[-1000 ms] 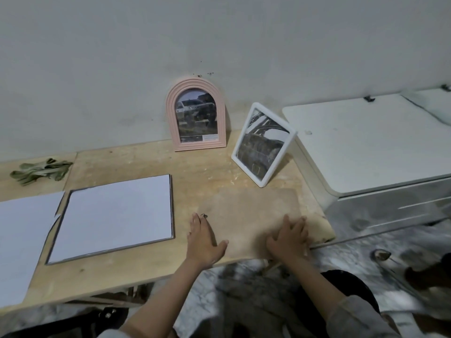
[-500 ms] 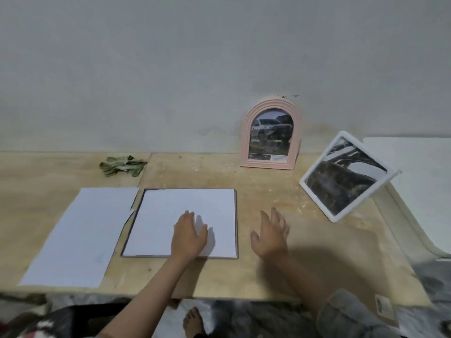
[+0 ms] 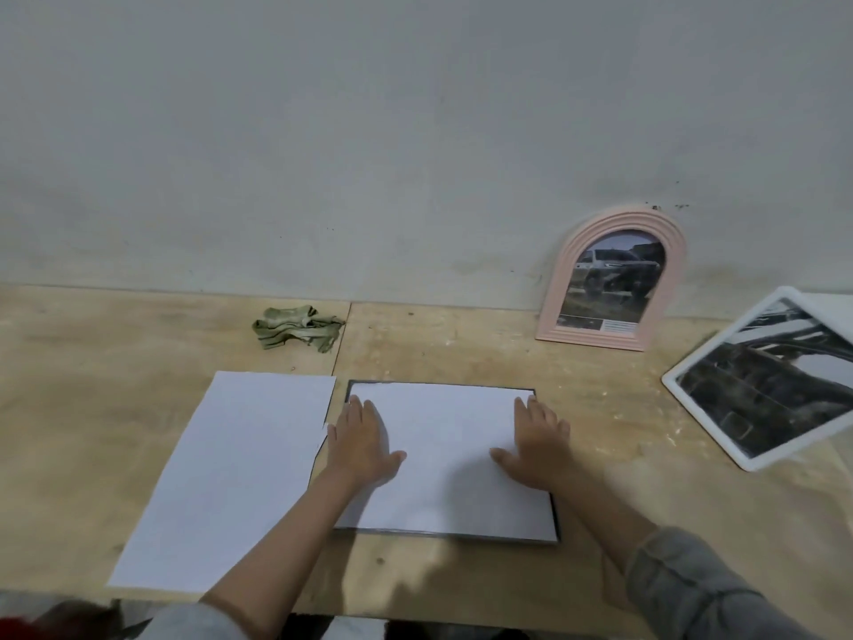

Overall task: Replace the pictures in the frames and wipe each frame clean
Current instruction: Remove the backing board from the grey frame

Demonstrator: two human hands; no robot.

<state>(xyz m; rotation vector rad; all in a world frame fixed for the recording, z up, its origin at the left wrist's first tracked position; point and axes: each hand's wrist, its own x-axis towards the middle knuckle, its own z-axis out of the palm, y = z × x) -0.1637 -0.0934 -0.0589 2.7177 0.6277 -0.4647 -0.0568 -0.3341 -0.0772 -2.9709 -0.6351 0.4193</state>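
Item one: dark frame (image 3: 556,524), lying flat on the table (image 3: 646,524), a white sheet (image 3: 443,455) covering its whole face. We are pressing our left hand (image 3: 357,443) flat on the sheet's left edge and our right hand (image 3: 537,443) flat on its right edge, fingers spread and gripping nothing.

Item two: loose paper (image 3: 226,478), lying just left of the frame, its edge touching it.

Item three: green cloth (image 3: 297,326), sitting crumpled behind the paper, near the wall (image 3: 369,131).

Item four: pink arch frame (image 3: 609,279), standing against the wall, showing a car picture.

Item five: white frame (image 3: 761,381), leaning tilted at far right, showing a dark picture.
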